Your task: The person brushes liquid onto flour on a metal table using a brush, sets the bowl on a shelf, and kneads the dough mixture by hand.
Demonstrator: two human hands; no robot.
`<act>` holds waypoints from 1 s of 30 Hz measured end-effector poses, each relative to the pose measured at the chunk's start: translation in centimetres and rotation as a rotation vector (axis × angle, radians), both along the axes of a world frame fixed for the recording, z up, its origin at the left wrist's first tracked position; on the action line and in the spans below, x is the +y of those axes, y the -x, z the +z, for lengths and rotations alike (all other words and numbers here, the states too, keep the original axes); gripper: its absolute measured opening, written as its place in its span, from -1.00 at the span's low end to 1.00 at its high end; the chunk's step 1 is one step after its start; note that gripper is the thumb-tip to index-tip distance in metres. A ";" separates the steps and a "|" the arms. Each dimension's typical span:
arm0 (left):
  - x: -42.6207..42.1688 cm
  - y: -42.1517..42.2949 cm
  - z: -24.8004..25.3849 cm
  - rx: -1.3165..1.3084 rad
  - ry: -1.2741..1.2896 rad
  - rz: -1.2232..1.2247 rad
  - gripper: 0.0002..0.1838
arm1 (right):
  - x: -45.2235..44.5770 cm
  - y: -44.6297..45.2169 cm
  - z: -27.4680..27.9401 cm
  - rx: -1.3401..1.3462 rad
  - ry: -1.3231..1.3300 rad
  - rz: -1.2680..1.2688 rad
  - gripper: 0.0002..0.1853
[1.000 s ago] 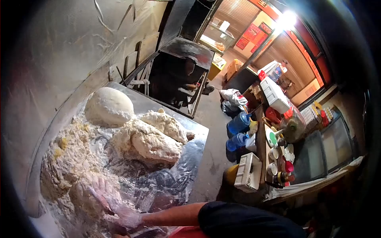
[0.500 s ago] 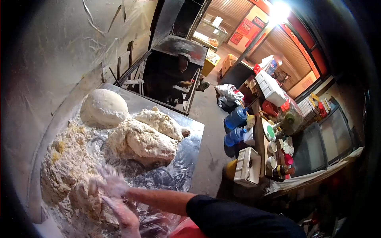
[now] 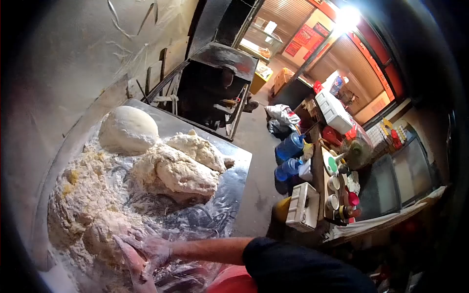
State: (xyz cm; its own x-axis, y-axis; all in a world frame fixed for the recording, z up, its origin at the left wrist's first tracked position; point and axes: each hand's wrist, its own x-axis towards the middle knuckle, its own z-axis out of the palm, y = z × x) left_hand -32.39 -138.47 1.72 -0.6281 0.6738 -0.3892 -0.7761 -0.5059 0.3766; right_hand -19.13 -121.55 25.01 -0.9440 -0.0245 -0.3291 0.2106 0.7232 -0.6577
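Both my hands are coated in flour and sit close together at the near side of a shaggy, floury dough heap (image 3: 80, 210). My right hand (image 3: 151, 247), below a dark sleeve, reaches in from the right with its fingers apart against the dough's lower edge. Just below it, my left hand (image 3: 133, 263) has its fingers stretched toward the heap; its wrist runs out at the bottom. Farther back on the metal table (image 3: 234, 168) lie a smooth round dough ball (image 3: 129, 129) and rough dough lumps (image 3: 188, 171).
A plastic-covered wall (image 3: 63, 63) borders the table's left. Beyond its far edge stands a dark open metal frame (image 3: 205, 97). Across the floor are blue water jugs (image 3: 289, 146), a white foam box (image 3: 303, 207) and a shelf with bowls (image 3: 333, 183).
My right hand has moved down and slightly right from its blurred position above the heap's edge. My left hand has shifted a little left, toward the heap. The dough lumps look unchanged.
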 end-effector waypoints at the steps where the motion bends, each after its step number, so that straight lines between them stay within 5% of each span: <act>1: 1.5 -1.5 4.4 0.232 0.427 -0.132 -0.21 | 1.2 -0.1 0.6 -0.001 -0.041 0.060 0.11; 2: 3.2 -3.0 9.0 0.414 0.847 -0.327 -0.21 | 2.0 -0.3 1.2 0.002 -0.069 0.103 0.15; 5: 3.4 -4.3 10.6 0.730 0.660 -0.307 -0.20 | 3.3 -0.7 1.8 0.011 -0.116 0.115 0.28; 7: 4.1 -6.1 11.7 0.876 0.557 -0.299 -0.19 | 3.1 -0.7 1.5 0.033 -0.145 0.018 0.13; 9: 6.6 -7.9 14.5 0.899 0.759 -0.056 -0.16 | 2.6 0.1 0.8 0.059 -0.179 -0.076 -0.02; 11: 6.1 -8.3 12.4 0.821 0.836 -0.140 -0.18 | 1.0 1.4 -0.8 0.081 -0.205 -0.157 -0.14; 13: 6.4 -9.2 12.8 0.746 0.902 -0.238 -0.19 | -0.4 2.3 -9.2 0.746 -0.679 -0.400 -0.12; 15: 8.3 -11.6 17.1 0.730 0.671 -0.212 -0.20 | -0.4 2.7 -9.8 0.389 -0.544 -0.639 -0.17; 16: 8.7 -12.6 18.2 0.931 0.794 -0.222 -0.21 | -0.4 3.1 -10.8 0.268 -0.500 -0.713 -0.18; 18: 8.8 -11.9 18.3 1.195 0.836 -0.261 -0.26 | -0.3 4.4 -20.0 0.133 -0.087 -0.596 -0.25; 20: 9.1 -10.2 17.9 1.232 0.821 -0.219 -0.32 | -0.7 4.5 -20.6 0.059 0.121 -0.523 -0.27; 25: 8.7 -4.9 17.3 1.378 0.917 -0.201 -0.39 | -2.1 0.3 -10.4 0.260 0.296 -0.586 -0.04; 26: 8.1 -4.1 16.6 1.361 0.931 -0.210 -0.40 | -2.6 -0.4 -7.3 0.058 0.367 -0.532 0.11; 27: 7.4 -3.9 15.8 1.339 0.940 -0.221 -0.40 | -3.1 -0.9 -7.2 0.148 0.299 -0.412 0.19; 29: 5.2 -4.9 14.1 1.329 0.943 -0.303 -0.42 | -2.9 -1.7 -11.0 0.026 0.164 -0.341 0.10; 30: 3.7 -6.2 13.3 1.349 0.936 -0.358 -0.42 | -0.9 -3.2 -13.4 0.190 0.033 -0.325 -0.04</act>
